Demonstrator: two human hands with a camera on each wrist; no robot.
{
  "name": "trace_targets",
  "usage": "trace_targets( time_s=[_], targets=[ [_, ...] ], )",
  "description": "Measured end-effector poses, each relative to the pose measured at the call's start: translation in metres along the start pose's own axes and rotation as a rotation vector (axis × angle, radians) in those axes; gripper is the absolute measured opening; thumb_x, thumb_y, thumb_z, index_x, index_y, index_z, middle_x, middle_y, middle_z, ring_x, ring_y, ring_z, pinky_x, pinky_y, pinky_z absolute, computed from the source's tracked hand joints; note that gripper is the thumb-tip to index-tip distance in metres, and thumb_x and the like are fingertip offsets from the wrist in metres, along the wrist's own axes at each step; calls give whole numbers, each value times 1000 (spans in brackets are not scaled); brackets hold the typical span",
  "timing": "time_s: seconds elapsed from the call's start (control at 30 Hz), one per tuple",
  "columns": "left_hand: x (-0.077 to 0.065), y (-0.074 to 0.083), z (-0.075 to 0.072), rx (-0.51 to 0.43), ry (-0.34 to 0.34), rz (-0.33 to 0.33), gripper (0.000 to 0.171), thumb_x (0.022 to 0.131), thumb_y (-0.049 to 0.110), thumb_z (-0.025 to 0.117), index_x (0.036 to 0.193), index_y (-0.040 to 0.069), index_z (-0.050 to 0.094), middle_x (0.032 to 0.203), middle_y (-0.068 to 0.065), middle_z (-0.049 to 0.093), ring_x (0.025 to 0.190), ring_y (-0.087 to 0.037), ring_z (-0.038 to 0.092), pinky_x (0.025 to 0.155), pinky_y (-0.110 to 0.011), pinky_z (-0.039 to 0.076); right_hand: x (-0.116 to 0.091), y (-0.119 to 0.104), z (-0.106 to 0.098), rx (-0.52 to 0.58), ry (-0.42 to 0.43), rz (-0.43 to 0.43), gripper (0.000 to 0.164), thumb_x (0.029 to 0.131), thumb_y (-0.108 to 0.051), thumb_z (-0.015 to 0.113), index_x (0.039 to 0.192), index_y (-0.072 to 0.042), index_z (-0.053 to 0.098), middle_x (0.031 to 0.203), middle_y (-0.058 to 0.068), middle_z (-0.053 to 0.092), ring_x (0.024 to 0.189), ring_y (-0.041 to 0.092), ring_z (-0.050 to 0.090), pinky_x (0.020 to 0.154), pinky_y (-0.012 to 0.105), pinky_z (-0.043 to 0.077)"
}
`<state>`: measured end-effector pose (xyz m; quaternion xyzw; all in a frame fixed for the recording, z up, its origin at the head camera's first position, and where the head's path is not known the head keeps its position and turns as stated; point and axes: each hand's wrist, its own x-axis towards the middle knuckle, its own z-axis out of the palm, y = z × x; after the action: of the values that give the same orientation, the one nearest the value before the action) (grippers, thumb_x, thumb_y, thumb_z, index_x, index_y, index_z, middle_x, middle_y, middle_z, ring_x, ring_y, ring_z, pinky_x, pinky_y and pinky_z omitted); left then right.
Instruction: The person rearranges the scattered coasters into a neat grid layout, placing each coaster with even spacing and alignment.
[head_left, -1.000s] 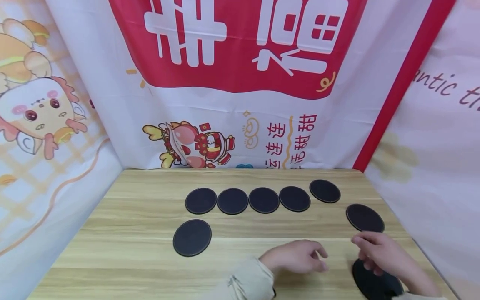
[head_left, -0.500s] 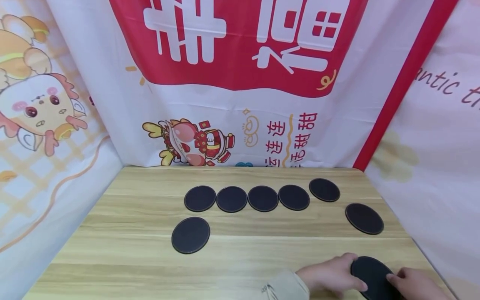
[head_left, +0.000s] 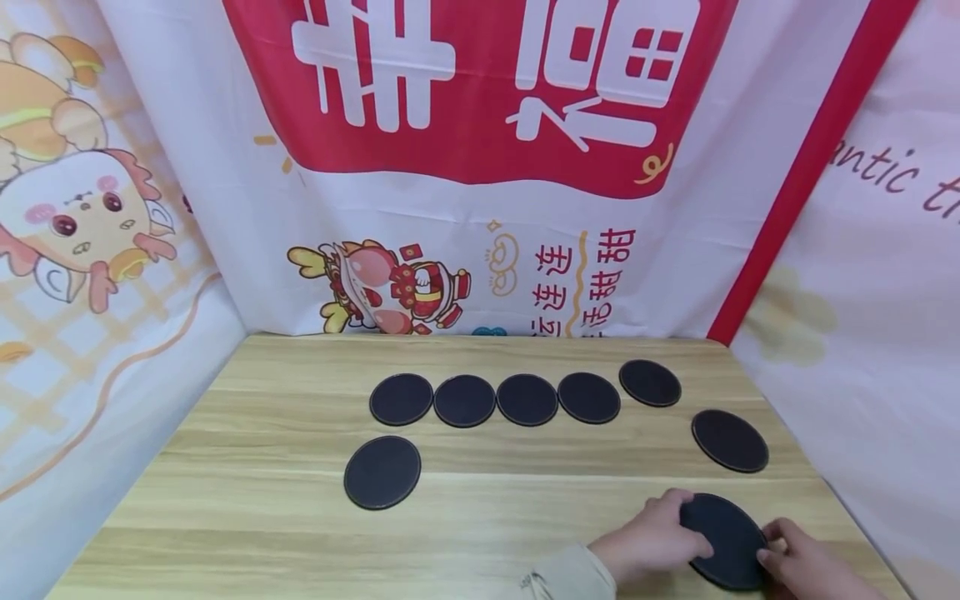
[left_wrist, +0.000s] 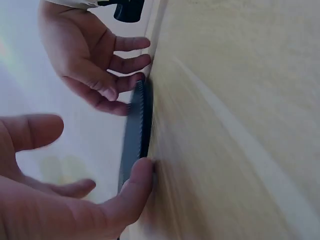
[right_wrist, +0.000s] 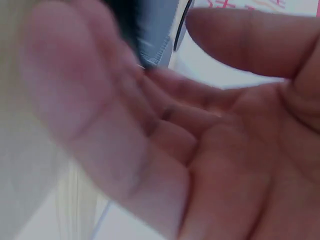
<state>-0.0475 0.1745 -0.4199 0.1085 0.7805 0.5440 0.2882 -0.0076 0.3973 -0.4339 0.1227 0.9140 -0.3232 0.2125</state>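
Observation:
At the front right of the table lies a round black coaster [head_left: 723,542] with a thin line along its rim. My left hand [head_left: 656,537] holds its left side, thumb and finger at the rim. On the opposite rim are the bent fingers of my right hand [head_left: 806,558]. Edge-on in the left wrist view, the coaster [left_wrist: 136,130] sits low over the wood between the two hands and its side looks ridged. Whether it is a single coaster or a stack, I cannot tell. The right wrist view is mostly filled by my blurred right hand [right_wrist: 200,140].
Several more black coasters lie flat: a touching row [head_left: 496,400] at the back, one coaster [head_left: 650,383] at the back right, another coaster [head_left: 730,441] nearer the right edge, and a coaster [head_left: 382,472] on the left. Printed cloth walls [head_left: 480,200] enclose the wooden table [head_left: 300,533].
Both hands have come to the front right coaster from above and beside it. Since half a second ago it has shifted slightly left and away from me between them.

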Motion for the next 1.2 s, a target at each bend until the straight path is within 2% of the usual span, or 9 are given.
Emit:
trace_targets(
  time_s=[0.2,0.3,0.4,0.5,0.63,0.77,0.97,1.1,1.2],
  targets=[
    [6,-6,-12,-200,139,4,60,74,-3,73,130,13,61,117,-9,51,96,-23,52,76,-36,50,-4,-36,9,202,124,-124,23,100,4,48,114,8,30,71,10,53,51,23,56,47,34,50],
    [9,-10,-23,-262,209,50,62,71,-8,69,129,10,60,114,-9,52,100,-26,55,86,-41,50,-2,-55,10,255,170,-208,29,99,5,49,120,8,29,69,8,55,48,22,55,44,34,49],
    [10,-14,-39,-299,280,117,67,69,-12,66,134,3,56,112,-9,55,105,-26,57,99,-45,46,2,-75,10,320,149,-259,38,99,6,49,131,8,27,68,9,54,49,21,54,45,34,49],
    [11,-18,-59,-343,320,183,72,68,-16,61,139,-7,51,110,-9,56,103,-23,56,95,-40,49,8,-95,11,387,88,-290,47,100,6,47,142,6,25,66,11,53,50,21,53,45,34,49],
    [9,-27,-93,-350,315,240,73,64,-24,54,136,-10,54,104,-7,59,91,-17,57,73,-27,52,17,-121,17,468,-6,-325,55,102,4,47,150,3,20,68,12,55,51,22,55,46,36,51],
    [1,-37,-128,-342,295,259,73,64,-27,53,134,-9,58,101,-7,59,82,-13,58,58,-24,48,25,-147,25,549,-83,-386,60,102,2,48,154,1,17,71,13,56,53,21,57,49,39,54],
    [-21,-46,-180,-293,263,266,70,72,-20,62,141,-7,52,107,-11,57,90,-17,59,69,-27,53,32,-188,38,609,-136,-436,60,102,3,48,155,-3,21,74,14,56,55,21,59,52,39,56],
    [-35,-51,-215,-237,190,277,67,79,-15,64,144,-5,50,97,-8,54,85,-17,56,76,-30,55,36,-209,47,622,-178,-459,57,102,3,48,153,-3,23,74,16,58,55,21,60,53,40,57],
    [-44,-56,-239,-212,129,265,65,85,-13,63,147,-4,46,85,-6,53,75,-17,56,74,-37,57,41,-224,57,624,-208,-469,56,102,2,49,151,-4,24,75,19,58,55,21,60,53,40,57]
  ],
)
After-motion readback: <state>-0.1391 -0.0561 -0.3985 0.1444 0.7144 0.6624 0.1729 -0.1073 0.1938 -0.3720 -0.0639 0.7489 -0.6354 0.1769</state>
